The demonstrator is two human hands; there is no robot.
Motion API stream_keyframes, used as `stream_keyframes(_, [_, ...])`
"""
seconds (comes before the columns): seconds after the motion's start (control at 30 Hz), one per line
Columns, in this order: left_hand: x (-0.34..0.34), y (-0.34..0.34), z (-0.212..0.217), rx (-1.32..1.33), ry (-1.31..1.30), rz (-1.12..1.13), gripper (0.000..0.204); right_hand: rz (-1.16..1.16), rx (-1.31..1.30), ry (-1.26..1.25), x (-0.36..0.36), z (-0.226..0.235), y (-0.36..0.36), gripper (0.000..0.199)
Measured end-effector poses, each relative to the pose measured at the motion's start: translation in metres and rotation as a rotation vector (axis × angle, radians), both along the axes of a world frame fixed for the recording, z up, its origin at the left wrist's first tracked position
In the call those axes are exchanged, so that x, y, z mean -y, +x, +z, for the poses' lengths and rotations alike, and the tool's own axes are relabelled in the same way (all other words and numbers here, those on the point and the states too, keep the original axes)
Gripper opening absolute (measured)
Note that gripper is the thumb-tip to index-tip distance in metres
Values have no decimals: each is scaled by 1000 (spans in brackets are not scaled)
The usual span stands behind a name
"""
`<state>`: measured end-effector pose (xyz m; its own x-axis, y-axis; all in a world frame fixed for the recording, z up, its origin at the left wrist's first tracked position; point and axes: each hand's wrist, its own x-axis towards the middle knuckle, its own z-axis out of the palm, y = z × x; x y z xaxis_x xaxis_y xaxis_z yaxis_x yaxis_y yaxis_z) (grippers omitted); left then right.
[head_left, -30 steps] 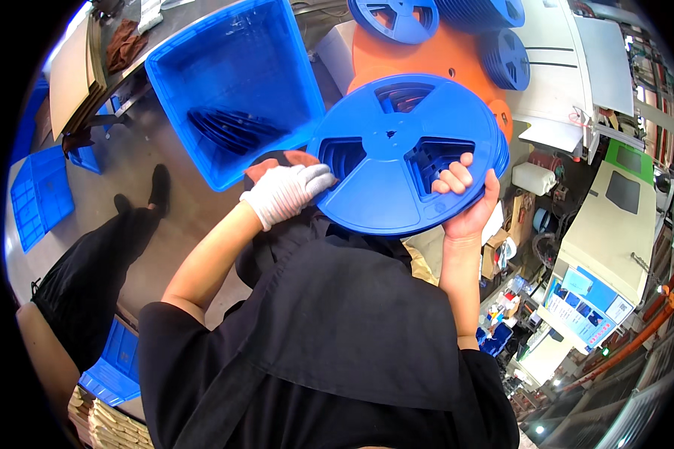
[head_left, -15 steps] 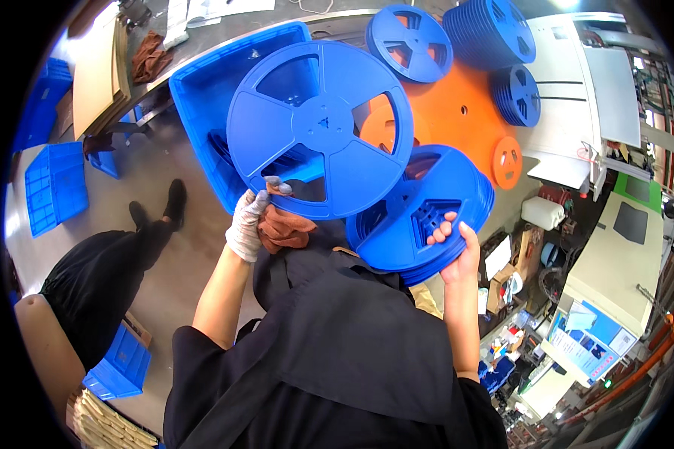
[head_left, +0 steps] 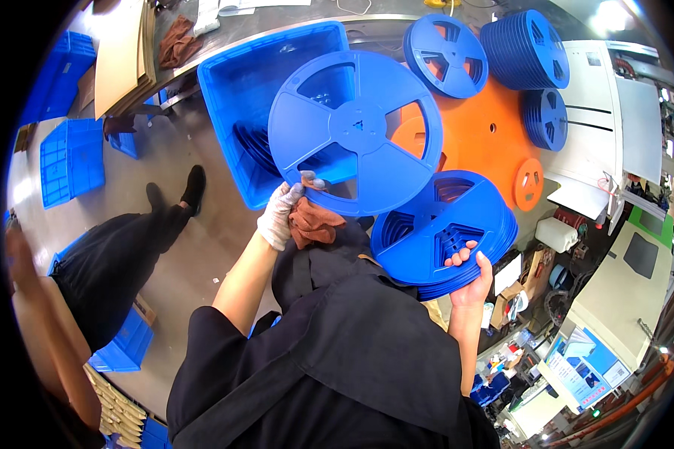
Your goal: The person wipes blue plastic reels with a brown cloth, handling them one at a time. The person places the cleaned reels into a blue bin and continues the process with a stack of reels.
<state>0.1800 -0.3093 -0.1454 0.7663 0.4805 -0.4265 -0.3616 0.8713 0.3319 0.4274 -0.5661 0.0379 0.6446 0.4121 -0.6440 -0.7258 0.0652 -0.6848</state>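
A large flat blue reel (head_left: 356, 127) with wide cut-outs is held by its near-left rim in my left hand (head_left: 280, 215), which wears a pale glove. The same hand clasps a crumpled brown cloth (head_left: 316, 224) against that rim. On the right, my bare right hand (head_left: 472, 283) grips the near-right edge of a stack of similar blue reels (head_left: 494, 224), its fingers reaching into a cut-out. The single reel overlaps the stack in view and covers part of a blue bin (head_left: 228, 123). Inside the bin, several dark blue reels (head_left: 253, 146) show partly.
An orange surface (head_left: 494, 150) holds a stack of blue reels (head_left: 445, 56), taller reel stacks (head_left: 528, 49) and a small orange reel (head_left: 528, 185). A grey workbench (head_left: 307, 16) lies beyond the bin. At left, another person's leg (head_left: 120, 266) stretches near a blue crate (head_left: 73, 161).
The view has shifted, so most things sit farther right and lower. Both hands keep their holds. The other person's arm at the left edge has come farther into view.
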Motion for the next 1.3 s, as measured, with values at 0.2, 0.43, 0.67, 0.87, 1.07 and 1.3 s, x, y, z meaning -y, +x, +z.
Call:
stream_keyframes(0.2, [-14,21,-14,-368,-18,-8,27,-1,-29,-94,-18,-12,-5,31])
stream_keyframes(0.43, [-53,71,-150,-867,-78,-39,16,59,-145,-289,-29,-55,-46,35])
stream_keyframes(0.67, [-79,105,-252,-1139,-290,-169,12,239,-244,-480,-27,-82,-67,43])
stream_keyframes(0.87, [-72,86,-309,-812,-922,12,18,235,-302,-468,-37,-89,-67,41])
stream_keyframes(1.07, [-56,83,-329,-1482,-376,-86,29,241,-297,-481,-30,-108,-62,41])
stream_keyframes(1.3, [-71,56,-368,-1698,-78,-531,30,239,-308,-484,-27,-113,-62,40])
